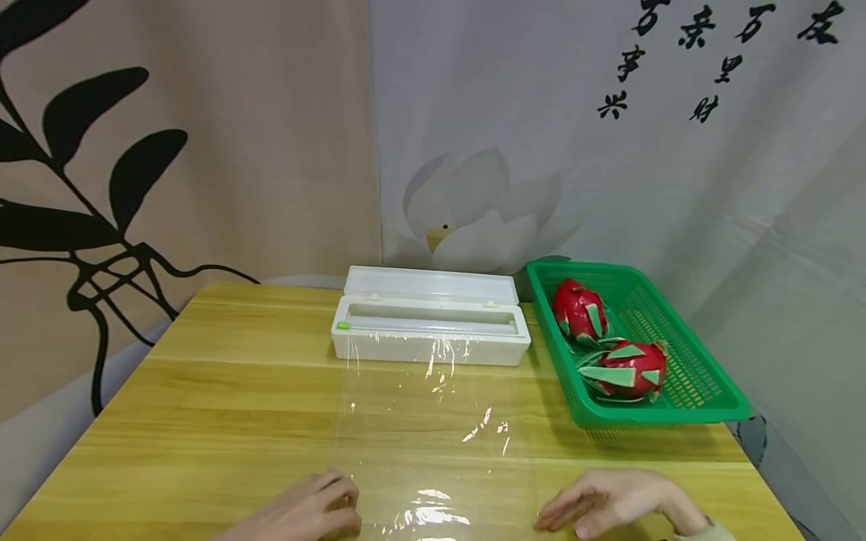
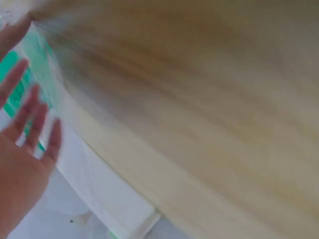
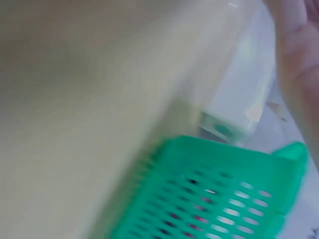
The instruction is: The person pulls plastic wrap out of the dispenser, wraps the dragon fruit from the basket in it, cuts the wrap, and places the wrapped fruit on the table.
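A sheet of clear plastic wrap [image 1: 433,443] runs from a white cling film box [image 1: 426,349] toward the front of the table, glossy and a little wrinkled. At its left edge is my left hand [image 1: 304,509], its fingers bent loosely downward in the head view. In the left wrist view that hand [image 2: 22,149] has its fingers spread, with one digit's tip at creased film. My right hand [image 1: 609,502] lies by the sheet's right edge, fingers fairly straight; only part of the hand [image 3: 301,64] shows in the right wrist view.
The box's lid [image 1: 433,284] is raised, and a green slider [image 1: 343,325] sits at its left end. To the right, a green basket [image 1: 683,415] holds two red dragon fruits [image 1: 580,309]. Printed curtains [image 1: 271,150] hang behind the wooden table [image 1: 223,406].
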`<state>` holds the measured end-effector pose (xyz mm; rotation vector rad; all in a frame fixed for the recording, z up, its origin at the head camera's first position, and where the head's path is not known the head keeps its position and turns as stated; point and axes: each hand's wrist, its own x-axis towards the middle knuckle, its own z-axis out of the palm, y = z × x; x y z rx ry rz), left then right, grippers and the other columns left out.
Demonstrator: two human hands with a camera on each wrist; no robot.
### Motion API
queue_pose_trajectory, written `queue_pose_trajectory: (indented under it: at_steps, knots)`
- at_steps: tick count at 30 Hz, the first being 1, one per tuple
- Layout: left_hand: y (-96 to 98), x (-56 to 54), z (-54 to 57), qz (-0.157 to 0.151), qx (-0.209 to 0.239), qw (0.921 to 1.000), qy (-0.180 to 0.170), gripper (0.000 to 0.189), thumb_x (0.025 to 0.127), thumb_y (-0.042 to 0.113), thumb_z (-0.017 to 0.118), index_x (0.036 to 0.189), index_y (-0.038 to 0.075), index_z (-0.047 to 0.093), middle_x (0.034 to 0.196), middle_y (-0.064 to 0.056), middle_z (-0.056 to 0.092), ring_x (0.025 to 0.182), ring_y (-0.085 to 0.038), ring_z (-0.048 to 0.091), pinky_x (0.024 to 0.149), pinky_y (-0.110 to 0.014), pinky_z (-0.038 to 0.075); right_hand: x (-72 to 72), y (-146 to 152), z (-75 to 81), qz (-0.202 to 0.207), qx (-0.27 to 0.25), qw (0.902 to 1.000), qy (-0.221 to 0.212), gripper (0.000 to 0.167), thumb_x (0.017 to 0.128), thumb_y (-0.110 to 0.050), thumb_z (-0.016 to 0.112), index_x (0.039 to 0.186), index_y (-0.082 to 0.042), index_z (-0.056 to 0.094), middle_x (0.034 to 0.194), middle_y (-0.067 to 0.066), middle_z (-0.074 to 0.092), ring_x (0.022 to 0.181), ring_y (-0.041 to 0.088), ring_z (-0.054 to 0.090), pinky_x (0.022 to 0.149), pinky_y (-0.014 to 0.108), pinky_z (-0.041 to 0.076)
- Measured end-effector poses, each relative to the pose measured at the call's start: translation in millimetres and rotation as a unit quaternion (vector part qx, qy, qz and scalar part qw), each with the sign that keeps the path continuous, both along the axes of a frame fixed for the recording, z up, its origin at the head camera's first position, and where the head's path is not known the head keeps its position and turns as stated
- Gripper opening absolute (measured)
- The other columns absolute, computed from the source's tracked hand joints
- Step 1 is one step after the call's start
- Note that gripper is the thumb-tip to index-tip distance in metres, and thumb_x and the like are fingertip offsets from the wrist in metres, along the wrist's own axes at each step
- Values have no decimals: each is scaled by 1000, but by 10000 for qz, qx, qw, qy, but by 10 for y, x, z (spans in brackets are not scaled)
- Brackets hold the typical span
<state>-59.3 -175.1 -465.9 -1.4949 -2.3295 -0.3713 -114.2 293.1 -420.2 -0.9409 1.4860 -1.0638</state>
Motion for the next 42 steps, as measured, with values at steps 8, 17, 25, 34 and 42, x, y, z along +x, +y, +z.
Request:
queue_pose_trajectory:
  at_steps: [8,17,25,34,42]
  knots:
    - [-131,22,-119,797,-990,9775,1686,55,89,71,34,123,36,59,133,0,59,150,-29,-2,114,-52,-22,-166,131,693,-1831,-327,9245,3327,36,96,0,50,131,-3,53,120,5,67,108,9,64,86,23,55]
    - [-201,10,-232,721,-1127,9733,1864,59,91,69,30,138,37,47,150,1,39,150,-29,-7,113,-54,-22,-804,647,1090,-2828,2649,7575,5254,50,87,-22,69,131,-4,54,132,23,53,121,45,46,91,55,48]
    - [-211,-4,-247,643,-990,9768,1790,60,91,69,32,139,35,46,154,0,34,150,-27,-5,115,-51,-22,-1193,914,830,-1946,4083,7843,4246,103,63,-21,88,146,-7,28,146,33,19,125,61,14,86,72,41]
    - [-202,8,-224,619,-1060,9796,1589,60,90,69,34,137,34,49,139,0,55,149,-26,-11,113,-47,-26,-1267,970,647,-2037,3884,7904,4276,105,57,-10,89,145,-14,31,144,30,28,123,57,27,61,36,52]
    - [-201,4,-194,591,-1133,9836,1277,62,88,70,38,138,33,48,138,-3,55,148,-24,-16,111,-45,-29,-1245,1017,625,-1884,3887,7621,4823,87,61,-23,88,136,-14,45,140,29,38,118,51,37,62,41,52]
